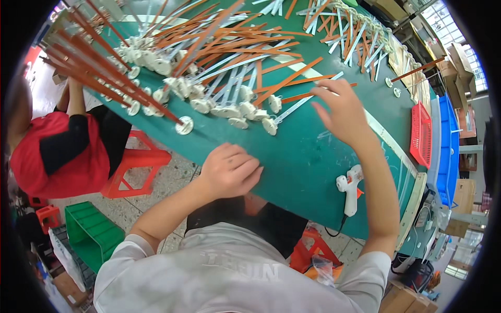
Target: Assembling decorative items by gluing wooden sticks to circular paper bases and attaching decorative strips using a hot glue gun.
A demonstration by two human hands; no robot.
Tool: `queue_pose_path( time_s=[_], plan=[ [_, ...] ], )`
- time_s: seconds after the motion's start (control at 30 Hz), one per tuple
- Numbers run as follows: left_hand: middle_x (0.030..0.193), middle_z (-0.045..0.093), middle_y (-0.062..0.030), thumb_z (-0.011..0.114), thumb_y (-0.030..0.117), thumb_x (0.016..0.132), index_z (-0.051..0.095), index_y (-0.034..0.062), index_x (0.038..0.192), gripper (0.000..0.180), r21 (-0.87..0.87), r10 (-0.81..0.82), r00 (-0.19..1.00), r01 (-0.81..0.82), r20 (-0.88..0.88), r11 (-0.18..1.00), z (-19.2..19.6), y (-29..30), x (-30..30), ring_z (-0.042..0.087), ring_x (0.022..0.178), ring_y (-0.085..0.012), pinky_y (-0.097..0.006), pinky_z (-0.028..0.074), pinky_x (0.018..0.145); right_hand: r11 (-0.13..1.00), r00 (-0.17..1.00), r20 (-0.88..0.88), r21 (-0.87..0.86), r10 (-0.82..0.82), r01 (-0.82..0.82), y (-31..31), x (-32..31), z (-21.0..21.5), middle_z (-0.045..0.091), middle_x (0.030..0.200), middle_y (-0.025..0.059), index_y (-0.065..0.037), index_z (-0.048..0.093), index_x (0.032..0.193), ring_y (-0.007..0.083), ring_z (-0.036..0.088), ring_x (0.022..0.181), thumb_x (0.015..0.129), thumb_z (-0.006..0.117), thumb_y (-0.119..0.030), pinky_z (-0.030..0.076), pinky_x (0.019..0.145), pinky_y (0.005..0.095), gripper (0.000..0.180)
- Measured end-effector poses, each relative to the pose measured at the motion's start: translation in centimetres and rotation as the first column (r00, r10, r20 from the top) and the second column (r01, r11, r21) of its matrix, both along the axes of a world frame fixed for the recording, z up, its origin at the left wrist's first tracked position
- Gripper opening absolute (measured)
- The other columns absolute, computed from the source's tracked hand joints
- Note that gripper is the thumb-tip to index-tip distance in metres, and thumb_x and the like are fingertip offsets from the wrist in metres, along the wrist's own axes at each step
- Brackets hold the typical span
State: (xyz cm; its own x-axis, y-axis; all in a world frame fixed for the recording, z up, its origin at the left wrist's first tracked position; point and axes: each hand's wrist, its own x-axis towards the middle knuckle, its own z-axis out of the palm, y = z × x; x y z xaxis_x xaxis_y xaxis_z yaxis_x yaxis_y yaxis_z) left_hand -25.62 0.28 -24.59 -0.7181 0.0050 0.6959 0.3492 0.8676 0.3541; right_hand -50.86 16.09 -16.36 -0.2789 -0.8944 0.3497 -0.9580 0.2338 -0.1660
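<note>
Beyond a green counter (292,167), cartons and bright windows at the right; at its left, a co-worker (78,177) in red and black on a low red stool (138,164). Over the far half, a crowded pile of brown and pale strips (235,49) with white round bases. At the near right corner of that pile, a pale strip (293,110) with its white disc (270,126) toward the near edge and its long axis running away and rightward to the fingertips of the right hand (323,99). Clearly nearer with that hand, thumb and forefinger spread apart; cannot tell about contact with the strip. Farther off with the left hand (230,171), over the near edge, below and left of the disc, fingers loosely curled; cannot tell about anything inside. Along the slanting near edge to the left, a brown strip standing on its own round base (184,125). Most room for moving across the green surface between disc and glue gun (350,190), white, just inside the right forearm, with its cord trailing over the edge. Tighter leftward and away, among crossing strips; farther right, a red basket (421,136) and blue tray (448,151).
</note>
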Motion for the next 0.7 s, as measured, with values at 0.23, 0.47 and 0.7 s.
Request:
queue_pose_path(
  time_s=[0.23,0.47,0.7],
  plan=[
    [0.076,0.067,-0.0096,0.079,0.005,0.073,0.068,0.0034,0.086,0.017,0.126,0.011,0.999,-0.016,0.036,0.992,0.2,0.1,0.0,0.064,0.07,-0.0273,-0.038,0.051,0.063,0.973,0.995,-0.021,0.21,0.097,-0.09,-3.4,-0.2,-1.4,0.069,0.098,0.007,-0.007,0.07,0.102,0.028,0.06,0.101,0.086,0.072,-0.009,0.053,0.086,0.0397,0.017],
    [0.082,0.069,-0.0117,0.078,0.01,0.077,0.068,0.0022,0.092,0.02,0.213,0.092,0.995,-0.1,0.048,0.972,0.8,0.2,-0.3,0.066,0.078,-0.0305,-0.04,0.055,0.07,0.976,0.996,-0.084,0.214,0.044,-0.026,-2.7,1.1,-0.6,0.069,0.098,0.0058,-0.005,0.07,0.102,0.028,0.059,0.101,0.087,0.071,-0.011,0.052,0.086,0.0404,0.016],
    [0.085,0.07,-0.0128,0.079,0.009,0.078,0.068,0.0018,0.096,0.022,0.201,0.098,0.994,-0.105,0.046,0.974,0.1,0.5,0.2,0.067,0.079,-0.0294,-0.038,0.055,0.07,0.951,0.998,-0.027,0.305,0.057,-0.046,-3.9,-0.3,-2.2,0.069,0.096,0.0045,-0.009,0.072,0.097,0.0282,0.06,0.102,0.085,0.072,-0.012,0.051,0.088,0.0416,0.013]
  ],
)
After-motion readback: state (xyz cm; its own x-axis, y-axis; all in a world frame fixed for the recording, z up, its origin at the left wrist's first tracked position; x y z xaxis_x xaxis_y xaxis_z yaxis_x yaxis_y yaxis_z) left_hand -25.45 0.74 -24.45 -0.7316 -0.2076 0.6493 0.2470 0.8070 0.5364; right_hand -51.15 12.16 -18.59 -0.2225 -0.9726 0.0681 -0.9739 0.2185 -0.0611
